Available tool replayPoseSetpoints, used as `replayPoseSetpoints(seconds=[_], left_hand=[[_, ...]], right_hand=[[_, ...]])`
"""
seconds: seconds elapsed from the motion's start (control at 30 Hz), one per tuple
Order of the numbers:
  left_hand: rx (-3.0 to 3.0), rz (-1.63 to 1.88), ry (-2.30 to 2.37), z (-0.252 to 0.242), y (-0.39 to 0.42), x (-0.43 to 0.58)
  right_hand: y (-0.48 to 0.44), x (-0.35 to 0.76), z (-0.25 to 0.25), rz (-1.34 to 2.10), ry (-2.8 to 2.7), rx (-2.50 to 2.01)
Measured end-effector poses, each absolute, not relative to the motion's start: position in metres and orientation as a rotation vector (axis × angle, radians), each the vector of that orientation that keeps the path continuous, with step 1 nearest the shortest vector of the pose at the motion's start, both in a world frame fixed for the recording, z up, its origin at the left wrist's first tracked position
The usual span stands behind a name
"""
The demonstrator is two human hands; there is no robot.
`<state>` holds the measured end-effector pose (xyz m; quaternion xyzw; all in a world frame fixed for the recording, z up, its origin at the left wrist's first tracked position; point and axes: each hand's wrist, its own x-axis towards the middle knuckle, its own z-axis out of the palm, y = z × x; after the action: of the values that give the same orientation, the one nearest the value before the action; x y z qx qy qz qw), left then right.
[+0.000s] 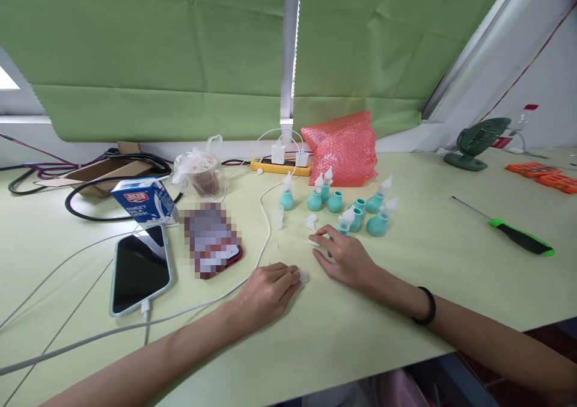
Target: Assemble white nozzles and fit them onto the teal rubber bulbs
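Observation:
My left hand (270,288) rests on the table, fingers closed on a small translucent plastic piece (303,276). Just to its right, my right hand (349,257) has thumb and fingers apart. Its fingertips are over or beside another small translucent piece (312,241); whether they touch it I cannot tell. Beyond that hand stand several teal squeeze bulbs, some with pointed clear nozzles, like this bulb (377,225), and some bare, like this open-necked bulb (335,202). One nozzle-topped bulb (346,219) is partly hidden behind my right hand. Loose clear nozzle parts (279,217) lie nearby.
Left are two phones (142,272) (211,238), a milk drink carton (144,201) and a white cable (267,214). Behind are a yellow power strip (265,166) and pink bubble wrap (342,151). A screwdriver (518,235) and small fan (475,145) are right.

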<state>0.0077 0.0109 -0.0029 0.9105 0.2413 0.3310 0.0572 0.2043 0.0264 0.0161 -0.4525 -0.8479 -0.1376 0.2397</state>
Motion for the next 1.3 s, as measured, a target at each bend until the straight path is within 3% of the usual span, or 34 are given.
replayPoseSetpoints(seconds=[0.17, 0.3, 0.43, 0.67, 0.87, 0.97, 1.1, 1.3], left_hand=[[2.75, 0.961, 0.765, -0.005, 0.012, 0.007], [2.732, 0.946, 0.793, -0.004, 0.012, 0.005], [2.689, 1.038, 0.854, -0.004, 0.015, 0.003], [2.496, 1.084, 0.963, -0.006, 0.016, 0.002], [2.3, 1.156, 1.103, -0.001, 0.013, 0.005], [2.115, 1.18, 1.132, 0.004, 0.014, 0.007], [1.8, 1.265, 1.129, 0.008, 0.011, 0.009], [1.642, 1.337, 1.098, 0.006, 0.004, 0.013]], right_hand=[[0.033, 0.231, 0.063, -0.65, -1.932, -1.053], [0.045, 0.262, 0.094, -0.552, -2.044, -1.306], [0.053, 0.272, 0.091, -0.348, -2.37, -1.607], [0.07, 0.27, 0.068, -0.284, -2.608, -1.694], [0.057, 0.276, 0.095, -0.43, -2.376, -1.631], [0.032, 0.27, 0.12, -0.477, -2.141, -1.371], [0.008, 0.238, 0.121, -0.103, -2.213, -1.011], [0.014, 0.182, 0.052, 0.515, -2.262, -0.923]])
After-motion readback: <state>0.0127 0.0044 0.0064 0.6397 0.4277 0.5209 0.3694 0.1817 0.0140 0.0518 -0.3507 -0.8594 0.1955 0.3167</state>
